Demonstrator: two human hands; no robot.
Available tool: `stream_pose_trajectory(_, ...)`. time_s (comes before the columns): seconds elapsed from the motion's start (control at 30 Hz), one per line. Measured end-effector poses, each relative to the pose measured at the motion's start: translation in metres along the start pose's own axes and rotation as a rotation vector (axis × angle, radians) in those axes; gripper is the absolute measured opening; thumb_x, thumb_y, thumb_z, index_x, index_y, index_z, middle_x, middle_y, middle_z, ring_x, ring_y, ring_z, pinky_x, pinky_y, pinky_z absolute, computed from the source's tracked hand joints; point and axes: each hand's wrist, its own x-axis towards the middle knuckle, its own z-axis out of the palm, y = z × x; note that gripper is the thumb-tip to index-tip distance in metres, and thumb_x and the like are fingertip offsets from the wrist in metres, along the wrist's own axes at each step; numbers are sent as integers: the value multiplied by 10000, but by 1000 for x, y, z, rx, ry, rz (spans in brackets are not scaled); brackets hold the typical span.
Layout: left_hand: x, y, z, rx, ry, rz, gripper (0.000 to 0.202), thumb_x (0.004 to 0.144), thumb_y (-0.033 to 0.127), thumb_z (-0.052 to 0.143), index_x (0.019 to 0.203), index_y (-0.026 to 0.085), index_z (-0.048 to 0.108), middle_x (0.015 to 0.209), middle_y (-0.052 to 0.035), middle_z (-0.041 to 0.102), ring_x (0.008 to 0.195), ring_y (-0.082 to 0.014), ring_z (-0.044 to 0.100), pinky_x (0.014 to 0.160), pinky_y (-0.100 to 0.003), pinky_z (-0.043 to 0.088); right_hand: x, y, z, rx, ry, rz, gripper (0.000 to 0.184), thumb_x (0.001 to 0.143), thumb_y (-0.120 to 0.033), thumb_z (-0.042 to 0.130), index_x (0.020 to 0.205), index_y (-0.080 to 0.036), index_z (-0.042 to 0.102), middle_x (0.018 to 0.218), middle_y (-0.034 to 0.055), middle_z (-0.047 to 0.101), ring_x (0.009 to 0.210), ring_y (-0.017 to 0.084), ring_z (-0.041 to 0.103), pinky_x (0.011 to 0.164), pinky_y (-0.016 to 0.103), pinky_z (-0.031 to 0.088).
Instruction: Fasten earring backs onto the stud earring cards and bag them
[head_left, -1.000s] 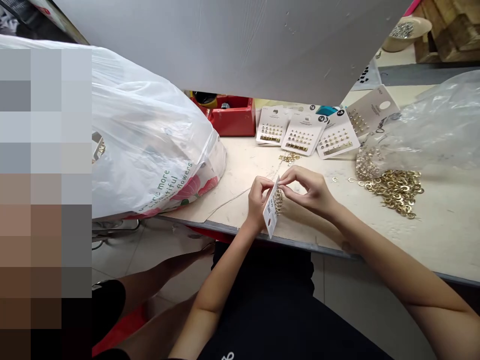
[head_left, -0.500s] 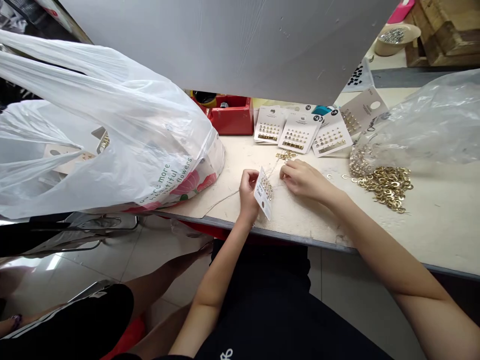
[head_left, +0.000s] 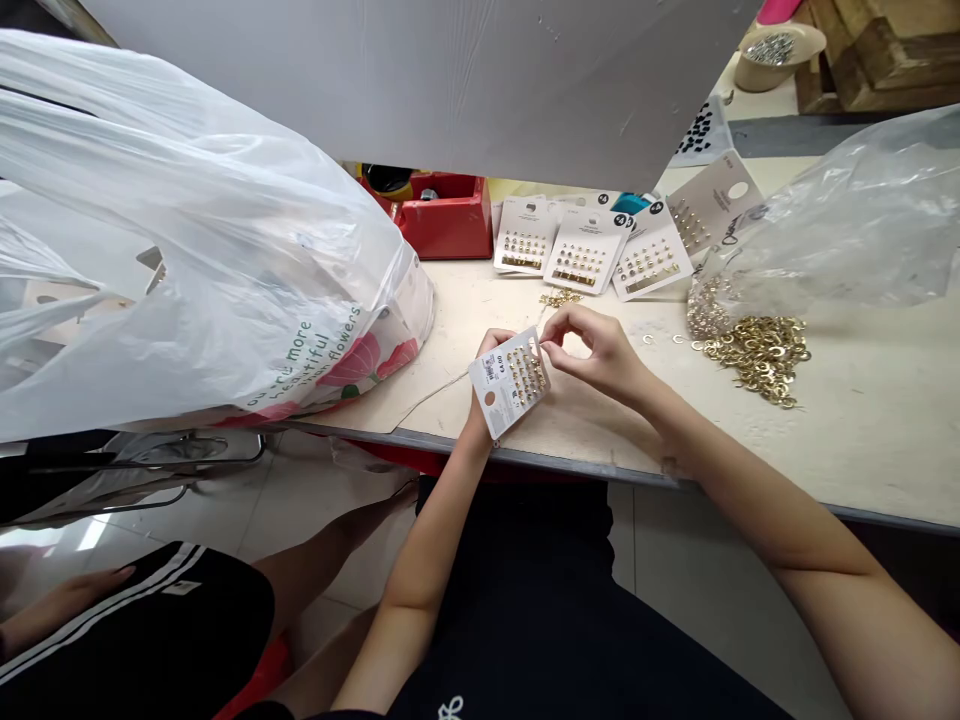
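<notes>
My left hand (head_left: 490, 345) is closed on an earring card (head_left: 510, 383), which it holds tilted above the table's front edge. Rows of small gold pieces and a price label face up on the card. At the card's upper right edge, my right hand (head_left: 589, 345) pinches with thumb and forefinger; whatever is between the fingertips is too small to make out. A little pile of gold bits (head_left: 560, 298) lies just behind the hands. Farther back, several more earring cards (head_left: 585, 250) lean in an overlapping row.
A large white plastic bag (head_left: 300, 280) fills the left side. Behind stands a red box (head_left: 450, 218) under a grey panel (head_left: 420, 80). Gold crescent-shaped pieces (head_left: 757, 355) are heaped at right beside a clear bag (head_left: 847, 240). Another person's leg (head_left: 337, 540) is at lower left.
The earring card has turned so its face with the gold pieces and label shows upward. My right hand has come from the small gold pile to the card's edge.
</notes>
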Motion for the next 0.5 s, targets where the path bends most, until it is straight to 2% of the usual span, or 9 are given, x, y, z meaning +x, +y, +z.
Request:
stream_pose_trajectory(0.07,4,4,4,44,21,-3,232,748,247,720,831,172,516,776,3,557,678,-93,497,616,-205,411,-1,-6,6,79,35,12,60,877,-124,609,882,-171,572,825,24,587,743,139,558,670,275,473)
stream_pose_trajectory(0.23,3,16,12,44,40,-70,166,744,217,671,778,173,514,701,15,528,599,-85,463,546,-205,384,-4,-7,11,130,47,83,55,866,-123,604,875,-170,578,830,28,589,752,137,566,684,277,484)
stream_pose_trajectory(0.5,2,16,7,-3,53,-93,164,735,148,679,778,175,524,719,7,567,612,-93,511,550,-201,409,-6,-5,14,226,82,137,64,878,-161,618,886,-190,562,841,26,581,780,139,582,721,266,529)
